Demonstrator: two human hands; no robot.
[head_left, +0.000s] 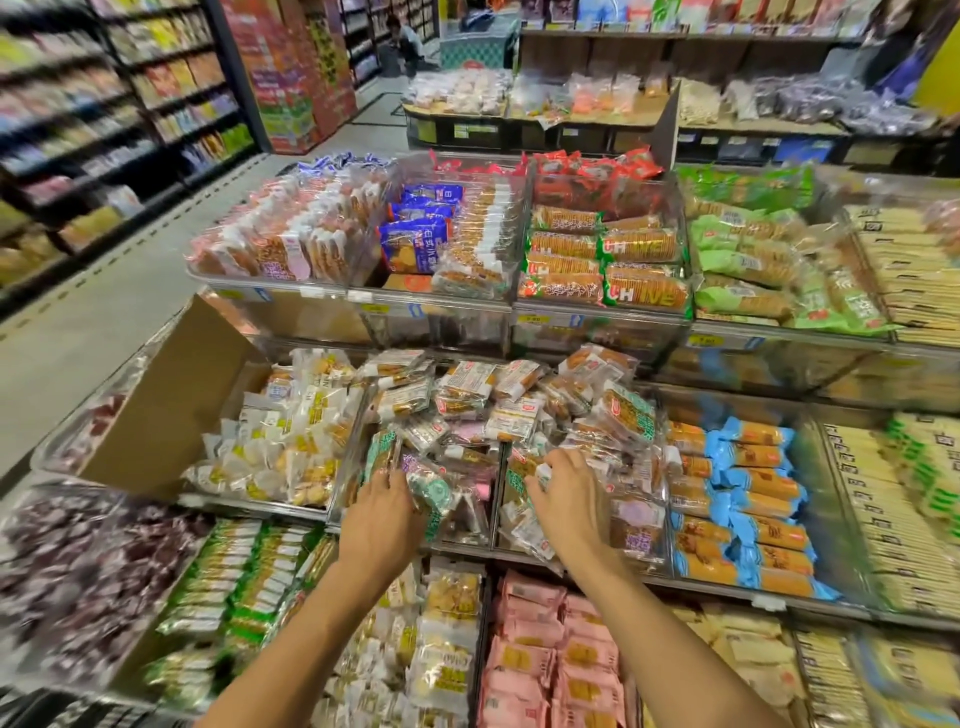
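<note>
A clear plastic bin (498, 548) on the middle tier of a shop display holds a loose heap of small cracker packets (483, 405) in clear wrap with green, pink and red labels. My left hand (382, 514) reaches into the bin's left half, its fingers curled on a green-labelled packet (434, 493). To the right, my right hand (566, 499) lies in the bin's right half, fingers curled round a small clear packet (540, 475). Both forearms come up from the lower edge of the view.
A cardboard box (171, 415) with pale packets stands left of the bin. Blue-wrapped biscuit rolls (748, 499) fill the bin to the right. The upper tier (608, 260) holds stacked cracker packs; pink packets (540, 654) lie below. An aisle (104, 332) and shelves run left.
</note>
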